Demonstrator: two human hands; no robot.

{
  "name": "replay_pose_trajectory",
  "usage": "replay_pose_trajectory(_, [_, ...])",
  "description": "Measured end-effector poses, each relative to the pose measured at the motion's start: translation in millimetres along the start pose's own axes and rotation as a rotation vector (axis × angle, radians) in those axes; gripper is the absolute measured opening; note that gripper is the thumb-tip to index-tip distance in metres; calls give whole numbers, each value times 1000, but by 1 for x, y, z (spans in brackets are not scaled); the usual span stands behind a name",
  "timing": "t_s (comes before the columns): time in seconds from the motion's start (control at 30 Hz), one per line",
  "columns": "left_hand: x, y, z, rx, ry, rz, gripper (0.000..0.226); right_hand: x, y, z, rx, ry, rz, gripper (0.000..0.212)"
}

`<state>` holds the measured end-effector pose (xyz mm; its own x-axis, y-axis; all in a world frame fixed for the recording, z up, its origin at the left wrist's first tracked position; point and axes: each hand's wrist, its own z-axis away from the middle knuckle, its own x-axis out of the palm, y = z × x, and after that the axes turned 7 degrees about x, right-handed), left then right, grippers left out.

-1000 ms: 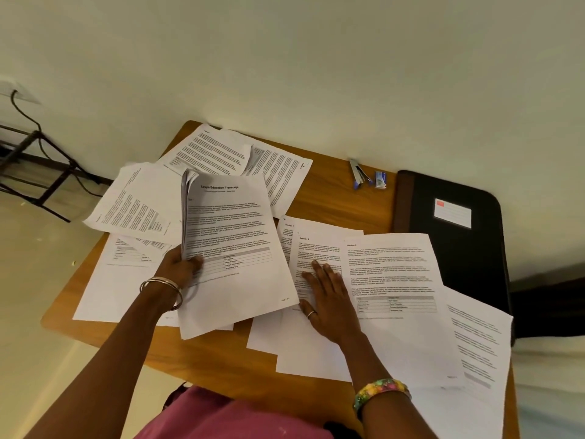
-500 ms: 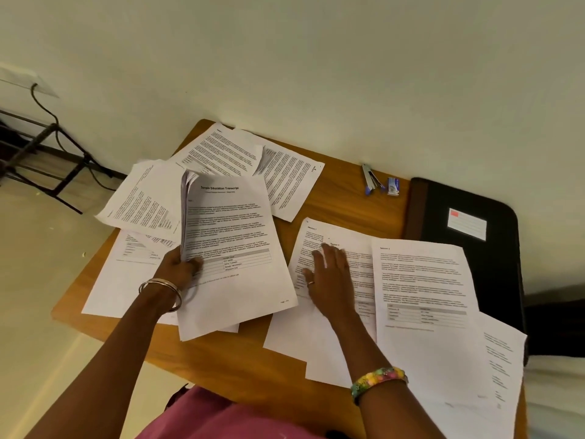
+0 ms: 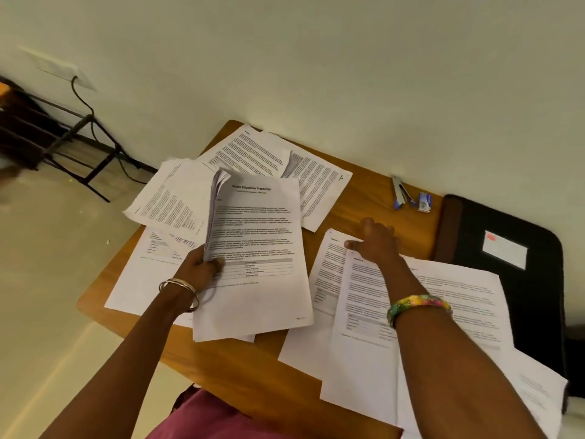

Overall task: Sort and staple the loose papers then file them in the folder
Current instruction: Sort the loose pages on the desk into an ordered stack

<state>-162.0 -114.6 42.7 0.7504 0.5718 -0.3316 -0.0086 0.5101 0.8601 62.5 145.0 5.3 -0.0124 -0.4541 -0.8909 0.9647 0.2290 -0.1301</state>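
My left hand [image 3: 201,267] grips a stack of printed pages [image 3: 259,248] by its left edge, thumb on the top sheet titled as a transcript, the far corners lifted. My right hand [image 3: 375,243] lies fingers down at the top edge of overlapping loose sheets [image 3: 443,299] on the right of the wooden table [image 3: 373,204]; whether it pinches one I cannot tell. More loose sheets [image 3: 266,153] fan out at the table's far left. A small stapler [image 3: 399,193] lies near the wall. The black folder [image 3: 506,280] lies shut at the right edge.
A small blue staple box [image 3: 424,201] sits beside the stapler. The wall runs right behind the table. A dark metal rack [image 3: 47,134] with a cable stands on the floor at the far left. Some sheets overhang the table's left and near-right edges.
My right hand has slid away from me, from the middle of the right-hand sheets up to their top edge. The left hand keeps its hold on the stack.
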Motion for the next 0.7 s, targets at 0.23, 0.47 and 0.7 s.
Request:
replay_pose_trajectory(0.23, [-3,3,-4,43,-49,-27,19,13,-17,-25,-66,-128,277,72])
replay_pose_trajectory(0.47, [5,12,-10,36,-65,36,17,-11,-19,-41,-87,-325,145,29])
replay_pose_trajectory(0.7, [20,24,-7,-18,-4,159,18,-67,-6,-29,-125,-203,-343,23])
